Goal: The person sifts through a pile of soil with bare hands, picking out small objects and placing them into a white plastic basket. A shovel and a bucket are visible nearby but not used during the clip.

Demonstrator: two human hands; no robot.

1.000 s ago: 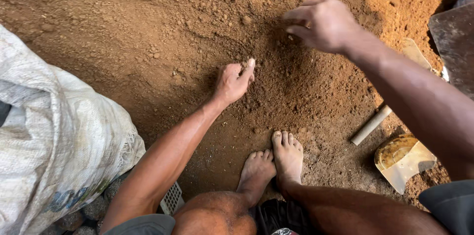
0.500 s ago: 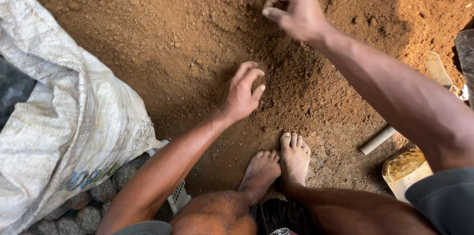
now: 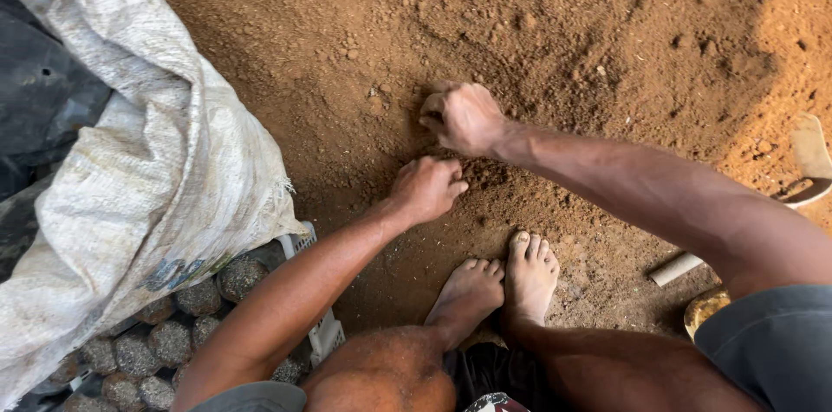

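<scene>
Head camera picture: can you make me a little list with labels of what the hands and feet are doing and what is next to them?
left hand: curled, knuckles up, pressed into the loose reddish-brown soil
right hand: closed in a fist on the soil, just beyond the left hand
bare feet: side by side on the soil
left side: white woven sack over a white plastic crate of round grey lumps
right side: pale tube
</scene>
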